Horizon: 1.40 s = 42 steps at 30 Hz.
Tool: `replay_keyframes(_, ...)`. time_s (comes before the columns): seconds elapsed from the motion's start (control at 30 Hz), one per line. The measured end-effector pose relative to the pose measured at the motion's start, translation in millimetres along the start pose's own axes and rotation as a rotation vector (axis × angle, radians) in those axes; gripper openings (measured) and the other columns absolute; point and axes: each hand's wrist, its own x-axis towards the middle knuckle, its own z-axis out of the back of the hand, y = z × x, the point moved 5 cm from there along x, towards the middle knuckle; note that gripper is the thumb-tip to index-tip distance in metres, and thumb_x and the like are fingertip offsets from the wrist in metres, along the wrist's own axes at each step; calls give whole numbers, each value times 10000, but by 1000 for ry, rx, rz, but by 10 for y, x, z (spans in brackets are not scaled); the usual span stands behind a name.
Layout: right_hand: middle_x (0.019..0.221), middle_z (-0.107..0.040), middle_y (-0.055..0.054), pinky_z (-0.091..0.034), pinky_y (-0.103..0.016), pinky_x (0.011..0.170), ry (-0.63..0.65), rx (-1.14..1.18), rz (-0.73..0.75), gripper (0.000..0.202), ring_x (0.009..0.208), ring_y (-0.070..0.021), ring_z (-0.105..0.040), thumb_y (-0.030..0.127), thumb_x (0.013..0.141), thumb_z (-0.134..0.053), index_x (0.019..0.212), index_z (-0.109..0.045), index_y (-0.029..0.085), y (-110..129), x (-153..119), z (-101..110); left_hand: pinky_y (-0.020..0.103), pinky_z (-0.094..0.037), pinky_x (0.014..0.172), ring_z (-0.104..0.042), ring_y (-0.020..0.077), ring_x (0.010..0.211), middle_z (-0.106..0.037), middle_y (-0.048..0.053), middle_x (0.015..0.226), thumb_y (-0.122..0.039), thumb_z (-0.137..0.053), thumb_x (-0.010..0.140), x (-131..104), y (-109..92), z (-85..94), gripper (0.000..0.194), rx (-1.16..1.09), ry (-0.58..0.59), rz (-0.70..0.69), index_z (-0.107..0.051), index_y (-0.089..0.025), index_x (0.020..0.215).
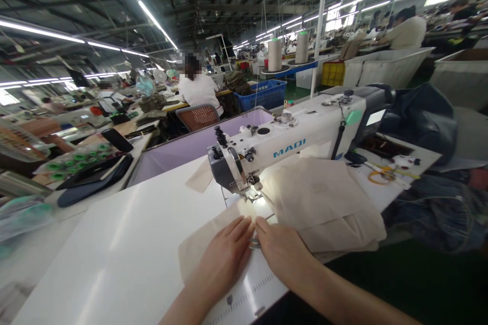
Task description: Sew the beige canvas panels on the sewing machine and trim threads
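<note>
A beige fabric piece (190, 249) lies on the white sewing table, its far edge close to the presser foot (253, 194) of a white sewing machine (290, 134). My left hand (231, 244) rests on this piece, fingers pressed together along its right edge, thumb hidden. Beside it, my right hand (280, 246) has its fingertips bent down at the same edge, just in front of the needle area. The fingertips of both hands nearly meet. Right of the needle, a folded stack of larger beige fabric (324, 198) sits under the machine arm.
A small beige scrap (200, 177) lies behind the machine head. Scissors with yellow handles (381, 175) are on the table's right end. A lilac-lined bin (171, 157) borders the far edge. Thread cones (274, 55) stand behind. A co-worker (198, 86) sits beyond.
</note>
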Motion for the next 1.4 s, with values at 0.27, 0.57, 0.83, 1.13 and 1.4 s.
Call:
replay_keyframes(0.27,1073,-668,-123,-546,-256,633,36,-49,51,329,792,-203,-704,62,937,-449,1212,-619,124,-34,130,131,439,-535,1058,-603,275,1266,-646,103,1359,-280,-482,990,79,148,16,390,2,-1,4,-582,-205,1360)
replay_keyframes(0.57,1078,-668,-123,-554,-283,603,-13,-43,42,342,780,-211,-709,49,935,-399,1165,-641,124,-52,329,127,422,-512,1086,-592,271,1275,-640,117,1357,-248,-486,970,222,436,-16,343,-10,5,28,-634,-179,1271)
replay_keyframes(0.83,1085,-670,-127,-555,-266,642,23,-16,5,272,781,-202,-709,55,931,-446,1093,-648,140,-30,287,132,406,-523,1063,-615,248,1225,-653,107,1321,-308,-458,1005,343,618,17,346,-40,-22,65,-615,-197,1293)
replay_keyframes(1.13,1200,-666,-167,-563,-266,597,-105,-53,-38,353,756,-197,-711,72,961,-443,1281,-588,110,57,129,-106,432,-480,1112,-577,269,1290,-631,119,1377,-341,-436,1020,298,659,-55,405,26,-29,115,-596,-166,1348)
replay_keyframes(1.4,1294,-639,-208,-572,-275,595,-197,-67,-12,362,751,-192,-706,101,969,-476,1318,-573,79,62,113,-174,428,-474,1115,-578,259,1292,-631,111,1383,-335,-436,1019,293,664,-74,392,14,-29,114,-619,-177,1327)
